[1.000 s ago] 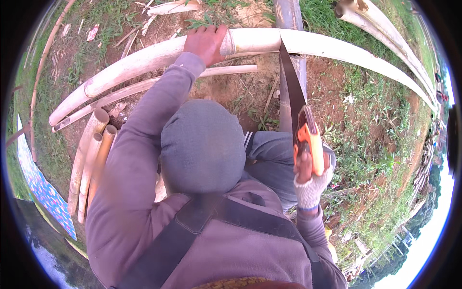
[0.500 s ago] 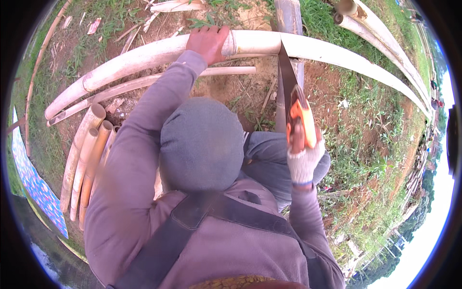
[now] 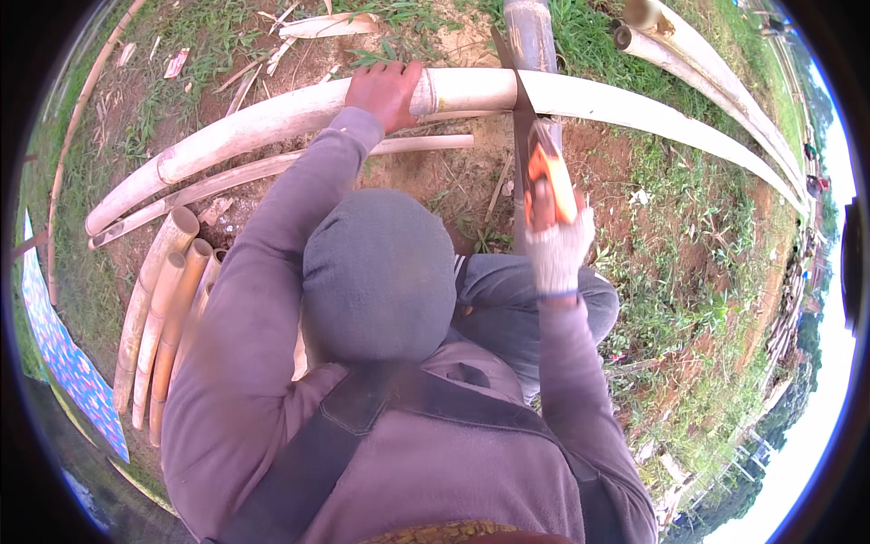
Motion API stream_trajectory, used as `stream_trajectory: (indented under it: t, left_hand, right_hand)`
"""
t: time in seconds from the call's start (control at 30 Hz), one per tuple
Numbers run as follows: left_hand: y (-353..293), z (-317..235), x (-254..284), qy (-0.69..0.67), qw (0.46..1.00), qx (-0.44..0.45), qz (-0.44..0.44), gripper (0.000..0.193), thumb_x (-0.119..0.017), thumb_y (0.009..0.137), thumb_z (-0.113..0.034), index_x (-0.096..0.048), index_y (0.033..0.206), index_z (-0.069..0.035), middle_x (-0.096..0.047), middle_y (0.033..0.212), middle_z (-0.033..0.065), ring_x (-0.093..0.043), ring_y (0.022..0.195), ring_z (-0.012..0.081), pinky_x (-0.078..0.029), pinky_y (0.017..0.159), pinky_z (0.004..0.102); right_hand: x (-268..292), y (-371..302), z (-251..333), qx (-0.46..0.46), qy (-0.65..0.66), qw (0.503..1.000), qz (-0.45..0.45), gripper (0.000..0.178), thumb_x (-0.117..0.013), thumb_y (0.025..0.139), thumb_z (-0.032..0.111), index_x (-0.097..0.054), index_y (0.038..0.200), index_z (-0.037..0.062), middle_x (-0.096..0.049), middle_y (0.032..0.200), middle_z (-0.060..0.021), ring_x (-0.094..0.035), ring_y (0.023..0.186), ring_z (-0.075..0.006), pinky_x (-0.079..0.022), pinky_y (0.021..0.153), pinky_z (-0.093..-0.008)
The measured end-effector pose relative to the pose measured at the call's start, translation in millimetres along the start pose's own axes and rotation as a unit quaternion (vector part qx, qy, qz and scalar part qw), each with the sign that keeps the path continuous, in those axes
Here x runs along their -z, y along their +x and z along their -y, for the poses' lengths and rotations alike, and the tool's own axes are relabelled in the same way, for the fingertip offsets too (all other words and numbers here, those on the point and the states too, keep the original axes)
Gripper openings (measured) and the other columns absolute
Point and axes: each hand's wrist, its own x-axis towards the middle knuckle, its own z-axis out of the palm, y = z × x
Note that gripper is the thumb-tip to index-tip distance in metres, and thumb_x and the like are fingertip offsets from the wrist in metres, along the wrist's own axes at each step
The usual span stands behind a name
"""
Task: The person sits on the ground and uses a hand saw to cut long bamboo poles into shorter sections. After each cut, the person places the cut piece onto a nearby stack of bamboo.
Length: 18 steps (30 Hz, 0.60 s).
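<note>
Just now your right hand (image 3: 560, 243), fingers clenched round the orange handle of the handsaw (image 3: 564, 193), has slid forward, so the dark, tapering blade (image 3: 523, 136) spans the bamboo pole (image 3: 480, 89) and its tip juts past the far edge. That pole lies crosswise ahead of you over a grey post (image 3: 533, 41), your left hand (image 3: 387, 93) staying left of the blade with its fingers grasping the top. Pale, smooth and rounded, the bamboo contrasts with your right hand's coarse knitted glove (image 3: 558, 260).

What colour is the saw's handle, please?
The handle is mainly orange; it shows best in the head view.
</note>
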Motion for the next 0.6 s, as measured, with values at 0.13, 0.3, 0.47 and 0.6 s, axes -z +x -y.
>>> stream_trajectory:
  t: [0.13,0.3,0.47,0.6]
  left_hand:
    - [-2.2,2.3,-12.9,-0.012,1.000,-0.004,0.003,0.083,-0.095,0.076,-0.039,-0.054,0.143,-0.014,-0.069,0.134,0.0152,-0.066,0.128,0.0367,-0.051,0.110,0.0527]
    - [-0.9,-3.3,-9.6,-0.008,1.000,-0.014,-0.006,0.083,-0.095,0.075,-0.039,-0.054,0.143,-0.013,-0.069,0.134,0.0149,-0.066,0.128,0.0366,-0.051,0.108,0.0525]
    - [2.8,-4.3,-3.0,-0.024,0.999,-0.022,-0.009,0.085,-0.095,0.074,-0.039,-0.054,0.144,-0.014,-0.070,0.132,0.0147,-0.067,0.127,0.0362,-0.052,0.107,0.0517]
    - [-2.2,5.7,-10.8,-0.015,1.000,-0.004,-0.017,0.086,-0.096,0.073,-0.038,-0.054,0.144,-0.014,-0.070,0.131,0.0135,-0.067,0.126,0.0359,-0.051,0.108,0.0507]
  right_hand:
    - [91.1,-134.2,28.1,-0.087,-0.060,0.994,0.030,0.032,-0.073,0.104,0.028,-0.058,0.109,0.0002,-0.064,0.070,-0.0035,-0.061,0.053,-0.0114,-0.051,0.050,-0.0259]
    - [9.3,-36.0,-7.9,-0.081,0.028,0.996,-0.032,0.030,-0.071,0.106,0.024,-0.062,0.119,-0.0019,-0.073,0.092,-0.0128,-0.071,0.078,-0.0199,-0.060,0.068,-0.0317]
    - [-48.6,99.5,-19.6,0.046,-0.179,0.983,0.019,0.031,-0.075,0.104,0.028,-0.068,0.105,-0.0023,-0.069,0.079,-0.0155,-0.067,0.069,-0.0253,-0.052,0.064,-0.0380]
    - [14.1,-16.3,0.4,-0.032,0.015,0.999,0.016,0.023,-0.072,0.105,0.019,-0.066,0.110,-0.0022,-0.070,0.091,-0.0154,-0.070,0.075,-0.0235,-0.056,0.067,-0.0360]
